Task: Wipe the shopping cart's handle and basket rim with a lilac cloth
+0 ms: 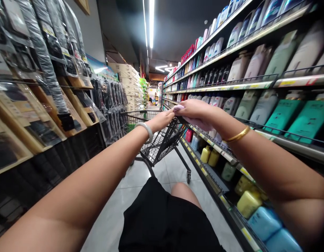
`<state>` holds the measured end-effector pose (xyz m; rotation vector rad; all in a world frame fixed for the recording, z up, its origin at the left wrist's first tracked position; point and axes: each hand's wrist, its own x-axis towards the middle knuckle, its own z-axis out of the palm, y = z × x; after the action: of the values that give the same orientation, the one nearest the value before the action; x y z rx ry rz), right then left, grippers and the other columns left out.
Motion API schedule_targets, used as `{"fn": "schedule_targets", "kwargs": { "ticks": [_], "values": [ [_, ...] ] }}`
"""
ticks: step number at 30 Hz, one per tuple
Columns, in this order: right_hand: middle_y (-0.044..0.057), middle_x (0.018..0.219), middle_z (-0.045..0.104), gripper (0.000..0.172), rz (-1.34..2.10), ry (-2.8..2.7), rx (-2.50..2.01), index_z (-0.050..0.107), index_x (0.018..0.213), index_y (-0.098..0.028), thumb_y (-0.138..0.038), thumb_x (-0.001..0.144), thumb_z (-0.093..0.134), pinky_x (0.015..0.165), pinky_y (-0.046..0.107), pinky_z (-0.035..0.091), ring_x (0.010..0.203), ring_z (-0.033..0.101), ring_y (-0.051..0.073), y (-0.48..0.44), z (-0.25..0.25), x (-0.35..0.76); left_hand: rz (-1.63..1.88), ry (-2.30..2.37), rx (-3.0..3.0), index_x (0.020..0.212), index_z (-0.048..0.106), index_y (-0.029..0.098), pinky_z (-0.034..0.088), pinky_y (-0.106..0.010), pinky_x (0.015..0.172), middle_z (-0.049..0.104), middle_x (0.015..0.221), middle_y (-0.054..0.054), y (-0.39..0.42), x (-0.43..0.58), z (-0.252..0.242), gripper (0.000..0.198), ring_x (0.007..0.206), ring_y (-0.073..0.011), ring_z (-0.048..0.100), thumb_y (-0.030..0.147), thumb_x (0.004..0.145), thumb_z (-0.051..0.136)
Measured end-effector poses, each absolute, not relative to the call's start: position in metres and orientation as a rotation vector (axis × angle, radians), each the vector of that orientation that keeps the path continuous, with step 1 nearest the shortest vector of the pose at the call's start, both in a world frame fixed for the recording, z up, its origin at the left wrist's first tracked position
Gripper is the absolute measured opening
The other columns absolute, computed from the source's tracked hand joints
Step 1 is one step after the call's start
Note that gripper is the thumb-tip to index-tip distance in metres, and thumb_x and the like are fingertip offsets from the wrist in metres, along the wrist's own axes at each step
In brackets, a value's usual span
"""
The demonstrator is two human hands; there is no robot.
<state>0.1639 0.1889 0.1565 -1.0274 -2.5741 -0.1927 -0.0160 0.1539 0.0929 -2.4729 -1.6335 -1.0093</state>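
A black wire shopping cart (162, 140) stands ahead of me on the tiled floor, turned at an angle. My left hand (162, 119), below a pale bangle, is closed over its handle. Beside it and touching it at the fingertips, my right hand (192, 109) bends down over the handle's right part, with a gold bangle on the wrist. Pale lilac patches show at the right fingertips and under the palm; what they are is too blurred to make out. The right fingers are partly hidden. Through the wire, no goods can be made out in the basket.
Shelves (246, 85) of shampoo and lotion bottles run along the right, with teal bottles (306, 119) near me. Packaged goods hang on a rack (43, 70) at the left. Stacked cartons (127, 84) stand farther on. Grey floor tiles (109, 210) lie between.
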Motion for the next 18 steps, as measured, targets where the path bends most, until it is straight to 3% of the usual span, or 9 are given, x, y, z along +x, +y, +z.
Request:
{"fn": "schedule_targets", "kwargs": {
  "ticks": [3, 7, 12, 15, 18],
  "values": [
    [0.011, 0.087, 0.072, 0.04, -0.502, -2.608, -1.138, 0.072, 0.09, -0.021, -0.053, 0.092, 0.049, 0.063, 0.031, 0.034, 0.074, 0.061, 0.021, 0.177, 0.156, 0.181, -1.017, -1.628, -2.587, 0.16, 0.027, 0.015, 0.022, -0.031, 0.126, 0.025, 0.167, -0.002, 0.154, -0.005, 0.095, 0.067, 0.155, -0.0149, 0.023, 0.046, 0.101, 0.019],
    [0.013, 0.093, 0.075, 0.049, -0.553, -2.685, -1.32, 0.075, 0.097, -0.019, -0.051, 0.097, 0.037, 0.063, 0.033, 0.035, 0.075, 0.063, 0.023, 0.178, 0.16, 0.204, -0.689, -1.83, -2.467, 0.163, 0.012, 0.018, 0.018, -0.031, 0.126, 0.015, 0.169, -0.001, 0.156, -0.017, 0.086, 0.072, 0.156, -0.0147, 0.017, 0.052, 0.1, 0.013],
    [0.017, 0.097, 0.075, 0.051, -0.701, -2.555, -1.46, 0.076, 0.095, -0.016, -0.047, 0.098, 0.036, 0.064, 0.033, 0.039, 0.082, 0.066, 0.026, 0.178, 0.147, 0.186, -0.487, -2.04, -2.325, 0.161, 0.024, 0.014, 0.006, -0.052, 0.127, 0.02, 0.167, -0.01, 0.169, -0.057, 0.052, 0.073, 0.157, -0.0272, 0.01, 0.051, 0.098, 0.02],
    [0.018, 0.107, 0.073, 0.045, -0.789, -2.436, -1.284, 0.074, 0.104, -0.017, -0.045, 0.098, 0.039, 0.069, 0.032, 0.041, 0.089, 0.067, 0.026, 0.175, 0.127, 0.172, -0.433, -2.06, -2.316, 0.161, 0.021, 0.016, 0.01, -0.048, 0.127, 0.016, 0.168, -0.008, 0.178, -0.073, 0.036, 0.071, 0.158, -0.0238, 0.01, 0.048, 0.098, 0.018],
    [0.017, 0.113, 0.071, 0.05, -0.855, -2.368, -1.134, 0.071, 0.113, -0.018, -0.049, 0.1, 0.035, 0.072, 0.032, 0.042, 0.092, 0.068, 0.026, 0.175, 0.114, 0.176, -0.424, -2.032, -2.33, 0.162, 0.021, 0.019, 0.01, -0.044, 0.128, 0.014, 0.169, -0.006, 0.187, -0.078, 0.031, 0.069, 0.158, -0.0206, 0.009, 0.048, 0.099, 0.016]
  ]
}}
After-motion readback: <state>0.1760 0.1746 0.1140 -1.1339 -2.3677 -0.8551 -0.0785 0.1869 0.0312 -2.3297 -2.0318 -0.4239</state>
